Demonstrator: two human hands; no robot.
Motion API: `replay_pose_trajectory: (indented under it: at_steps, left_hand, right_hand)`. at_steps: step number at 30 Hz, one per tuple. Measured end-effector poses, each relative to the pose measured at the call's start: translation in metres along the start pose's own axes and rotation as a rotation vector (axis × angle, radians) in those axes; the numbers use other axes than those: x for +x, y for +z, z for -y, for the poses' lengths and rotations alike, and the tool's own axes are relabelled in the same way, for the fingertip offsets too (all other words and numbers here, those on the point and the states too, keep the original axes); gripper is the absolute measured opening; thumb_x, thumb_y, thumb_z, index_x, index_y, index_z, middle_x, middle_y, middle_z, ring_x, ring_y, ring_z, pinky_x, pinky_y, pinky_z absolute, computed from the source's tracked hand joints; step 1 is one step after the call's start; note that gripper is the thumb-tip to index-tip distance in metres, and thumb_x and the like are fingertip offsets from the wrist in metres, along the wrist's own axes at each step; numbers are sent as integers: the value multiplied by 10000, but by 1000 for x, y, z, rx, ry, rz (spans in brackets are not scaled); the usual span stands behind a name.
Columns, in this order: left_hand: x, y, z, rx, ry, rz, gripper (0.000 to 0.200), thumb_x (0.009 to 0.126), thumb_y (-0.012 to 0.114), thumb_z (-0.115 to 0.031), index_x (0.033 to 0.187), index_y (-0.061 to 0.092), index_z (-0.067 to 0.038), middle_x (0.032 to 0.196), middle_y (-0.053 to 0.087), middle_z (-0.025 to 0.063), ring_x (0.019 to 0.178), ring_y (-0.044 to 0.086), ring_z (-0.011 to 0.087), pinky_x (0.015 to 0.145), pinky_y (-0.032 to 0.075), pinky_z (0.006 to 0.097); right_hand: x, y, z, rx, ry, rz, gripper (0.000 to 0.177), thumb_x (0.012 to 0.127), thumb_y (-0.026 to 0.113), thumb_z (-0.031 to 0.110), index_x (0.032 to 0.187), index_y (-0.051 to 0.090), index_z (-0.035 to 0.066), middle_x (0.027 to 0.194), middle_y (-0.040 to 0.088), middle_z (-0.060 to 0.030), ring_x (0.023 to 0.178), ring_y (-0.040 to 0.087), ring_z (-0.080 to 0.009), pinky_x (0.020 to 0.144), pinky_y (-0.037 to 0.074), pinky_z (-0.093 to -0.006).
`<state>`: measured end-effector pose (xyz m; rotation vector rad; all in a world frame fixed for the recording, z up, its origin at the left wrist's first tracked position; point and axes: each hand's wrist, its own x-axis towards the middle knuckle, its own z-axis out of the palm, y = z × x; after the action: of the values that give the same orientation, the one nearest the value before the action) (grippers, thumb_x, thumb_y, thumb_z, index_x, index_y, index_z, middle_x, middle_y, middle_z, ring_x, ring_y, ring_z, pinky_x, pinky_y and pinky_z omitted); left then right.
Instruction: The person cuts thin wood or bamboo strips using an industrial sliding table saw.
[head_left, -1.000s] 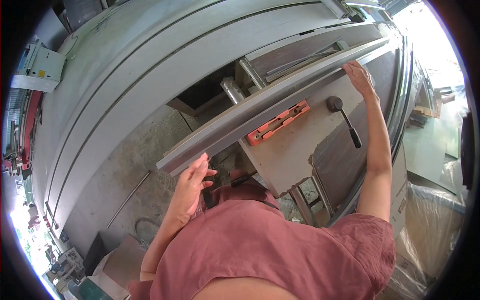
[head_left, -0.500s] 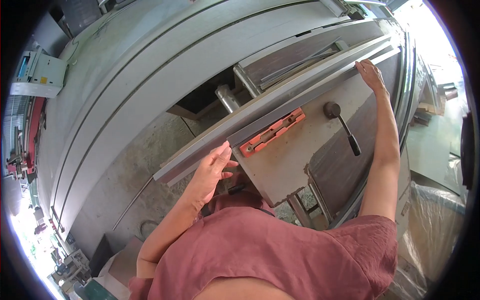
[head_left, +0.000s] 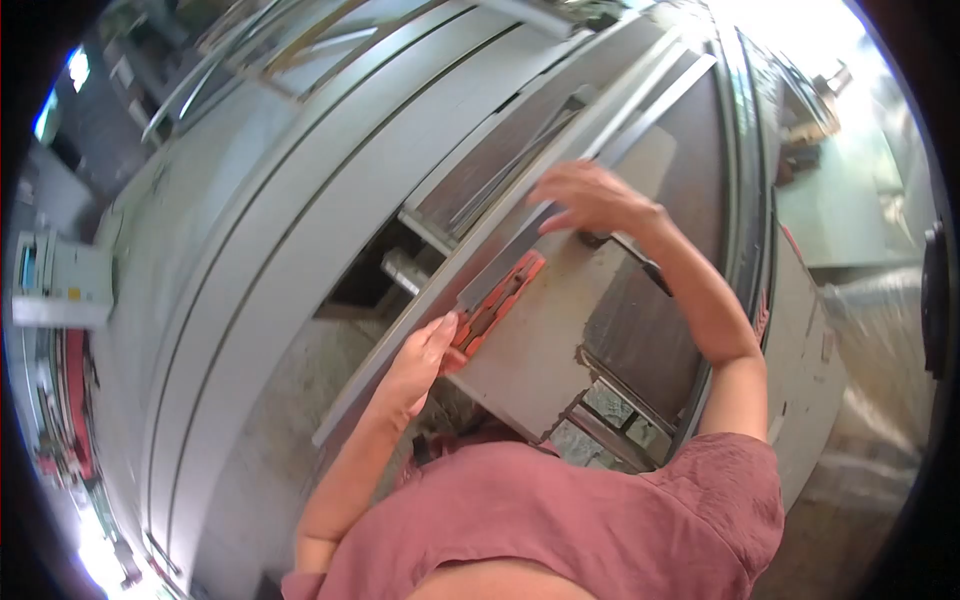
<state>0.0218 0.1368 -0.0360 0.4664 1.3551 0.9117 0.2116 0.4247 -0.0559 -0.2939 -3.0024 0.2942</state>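
My left hand [head_left: 420, 365] is at the near end of a dark grey metal bar [head_left: 495, 270]. Its fingers are stretched out, the tips against or close to the bar's end; contact is partly hidden. Right beside those fingertips lies an orange slotted insert [head_left: 500, 305], set along the bar. My right hand [head_left: 595, 200] hovers over the farther part of the bar, slightly blurred, with fingers apart and nothing in them. Under its wrist, a black-handled lever [head_left: 650, 272] is partly covered. Both the bar and the insert rest on a grey machine table [head_left: 530, 375].
A long pale board [head_left: 400, 345] runs beside the bar. Beyond it, a large grey slotted surface [head_left: 290, 200] curves across the left. A dark rail [head_left: 740, 200] borders the right side, with plastic sheeting [head_left: 870, 370] past it. A control box [head_left: 65, 275] stands far left.
My right hand has left the far end of the bar and come nearer, toward the middle. My left hand stays by the near end, closer to the orange insert. The view has turned.
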Motion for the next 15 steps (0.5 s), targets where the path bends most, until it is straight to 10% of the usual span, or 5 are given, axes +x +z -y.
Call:
replay_pose_trajectory:
  at_steps: [10, 15]
  left_hand:
    - [-37, -15, -8, -206, 140, -40, 508, 932, 519, -339, 1333, 431, -40, 1270, 497, 112, 711, 575, 128, 719, 475, 306]
    - [-74, -34, -4, -268, 193, -70, 519, 931, 521, -338, 1348, 403, -54, 1266, 499, 133, 677, 569, 121, 711, 499, 329]
  right_hand:
    - [-14, -5, 37, -92, 67, 158, 299, 797, 652, 365, 1034, 577, 199, 944, 586, 8, 1055, 538, -151, 994, 320, -404]
    - [-78, -52, 66, -357, 204, -187, 312, 749, 673, 232, 1035, 569, 167, 1007, 593, -8, 1095, 527, -155, 1077, 278, -435]
